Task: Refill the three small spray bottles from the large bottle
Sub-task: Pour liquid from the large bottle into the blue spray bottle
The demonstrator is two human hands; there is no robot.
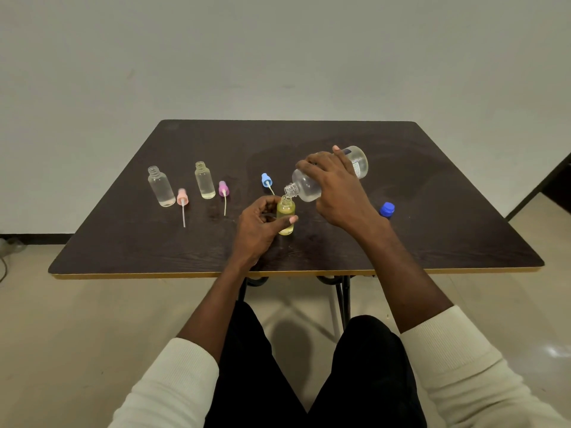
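Note:
My right hand (335, 186) grips the large clear bottle (360, 160) and tips it down to the left, its open neck right over the mouth of a small yellowish bottle (285, 216). That small bottle stands upright on the dark table (154, 242), held by my left hand (261, 225) with thumb and fingers around it. Two more small open bottles stand at the left: one clear (160, 186), one faintly yellow (204, 180). Three spray heads with dip tubes lie beside them: pink (181, 197), purple (223, 189) and light blue (266, 180).
The large bottle's blue cap (387, 209) lies on the table to the right of my right wrist. The table's front edge runs just above my knees. A pale wall stands behind the table, and a dark doorway shows at the far right.

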